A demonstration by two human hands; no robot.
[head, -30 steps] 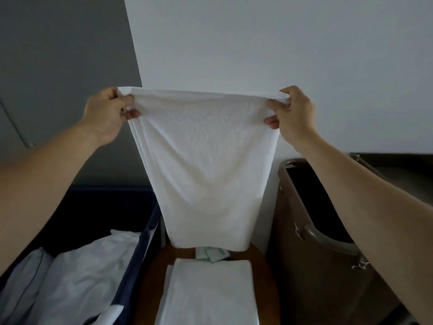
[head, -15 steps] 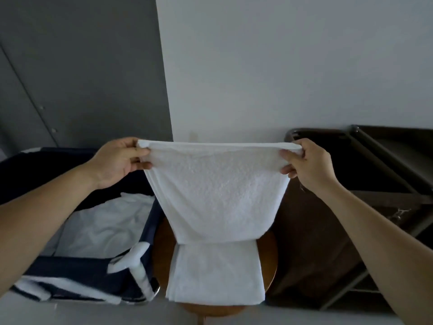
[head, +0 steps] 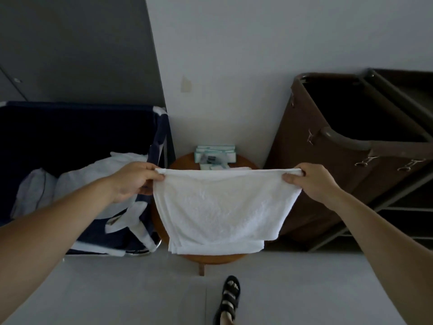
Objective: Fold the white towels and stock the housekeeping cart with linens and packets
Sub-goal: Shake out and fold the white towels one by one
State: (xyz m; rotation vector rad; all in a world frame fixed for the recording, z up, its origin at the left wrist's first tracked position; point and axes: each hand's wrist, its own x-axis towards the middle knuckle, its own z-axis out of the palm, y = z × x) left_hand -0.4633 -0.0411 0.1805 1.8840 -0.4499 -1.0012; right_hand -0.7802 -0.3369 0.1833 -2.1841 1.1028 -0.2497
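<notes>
1. Left grip [head: 134,181]: thumb and fingers pinch the top left corner of the white towel [head: 225,207].
2. Right grip [head: 311,181]: thumb on my side of the hem and fingers curled behind it, pinching the top right corner.
3. The towel's top hem is stretched straight between my two grips. The cloth hangs over the round wooden table [head: 218,259] and hides most of its top.
4. The towel's lower end reaches the table's near edge. A layered white edge shows there, and I cannot tell if it is a separate folded towel or this one's own fold.
5. Packets [head: 215,153]: a small white-and-teal stack at the table's far edge, by the wall, just beyond the held hem.
6. A navy hamper [head: 82,137] stands just beside the table's left edge, with white linens [head: 93,174] heaped inside.
7. The housekeeping cart [head: 316,179] stands to the right of the table. Its brown bag is open at the top and dark inside, with metal clips along the rail.
8. On the floor, past the table's near edge, is my foot in a black sandal [head: 230,297].
</notes>
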